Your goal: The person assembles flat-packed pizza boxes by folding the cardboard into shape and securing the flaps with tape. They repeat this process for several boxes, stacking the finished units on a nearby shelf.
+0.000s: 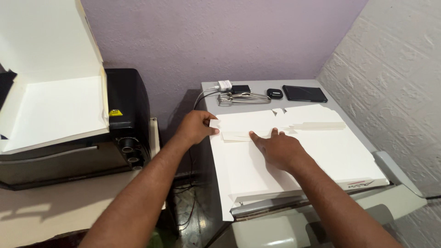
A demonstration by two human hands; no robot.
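Lying flat on the grey table [363, 131], the white card sheet [321, 156] covers most of the tabletop, and a narrow folded strip [285, 126] runs across its far part. Both hands work at that strip. The left hand [196, 127] is curled at the sheet's left end, thumb and fingers pinching a small white tab [214, 123] that juts from the edge. The right hand [278, 148] lies palm down on the sheet, fingers spread and pointing away, fingertips [252, 134] pressing on the near edge of the fold. More sheets are stacked beneath, their edges showing at the near left corner, where the stack overhangs a pale grey machine [395, 202]; this is cut off by the bottom of the view, and its kind is hard to make out. Along the table's far edge, well apart from the hands, lie a white charger [224, 85] with its cable, a metal tool [243, 98] whose shape is hard to read, a small black case [274, 93] and a dark phone [304, 93]. To the left, an open white box [50, 110] rests lid up on a black machine [126, 108]; nothing shows inside it. The box's top and left side are cut off.
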